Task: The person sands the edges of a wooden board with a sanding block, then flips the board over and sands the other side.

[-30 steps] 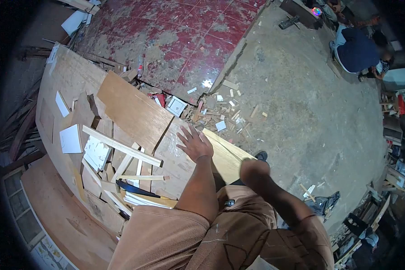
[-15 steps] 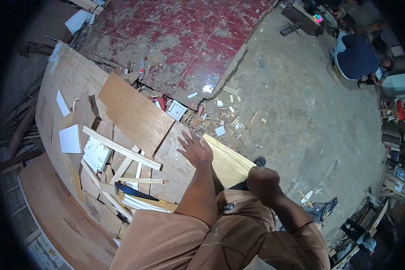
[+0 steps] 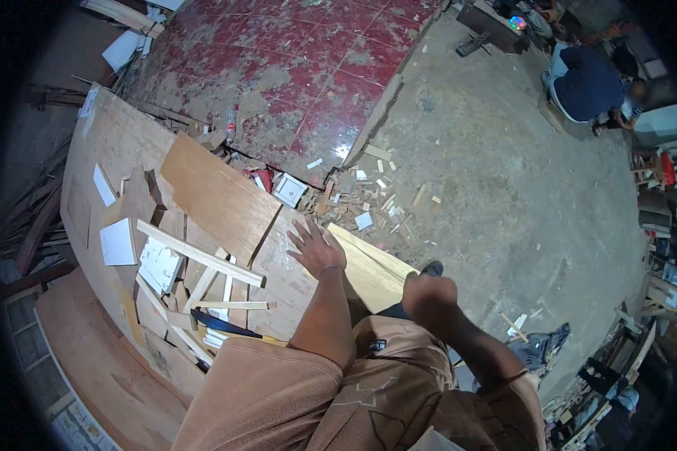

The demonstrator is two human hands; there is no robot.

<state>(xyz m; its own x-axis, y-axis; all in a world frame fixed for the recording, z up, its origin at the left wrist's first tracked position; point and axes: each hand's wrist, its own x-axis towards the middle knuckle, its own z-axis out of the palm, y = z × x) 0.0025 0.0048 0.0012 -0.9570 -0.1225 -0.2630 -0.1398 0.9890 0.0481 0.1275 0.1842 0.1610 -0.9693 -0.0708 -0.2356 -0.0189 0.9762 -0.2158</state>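
Note:
My left hand (image 3: 319, 252) lies flat with its fingers spread, at the edge of a large plywood sheet (image 3: 282, 264) and beside a pale yellow wood panel (image 3: 368, 264). The panel slopes down toward my lap, and a dark line runs along it. My right hand (image 3: 429, 299) is closed in a fist near the panel's lower right end, slightly smeared by motion. Whatever it grips, if anything, is hidden beneath the fist. A brown plywood piece (image 3: 218, 197) rests on the sheet beyond my left hand.
Wood strips (image 3: 203, 254), white boards (image 3: 117, 243) and a blue-black handsaw-like tool (image 3: 226, 325) lie on the sheet at left. Wood scraps (image 3: 365, 203) litter the concrete floor (image 3: 496, 180). A plastic bottle (image 3: 231, 124) stands near red tiles. Another person (image 3: 587, 84) crouches far right.
The whole view has shifted a little to the left. My left hand stays flat at the same place on the wood. My right fist remains closed near the panel's end and looks more blurred.

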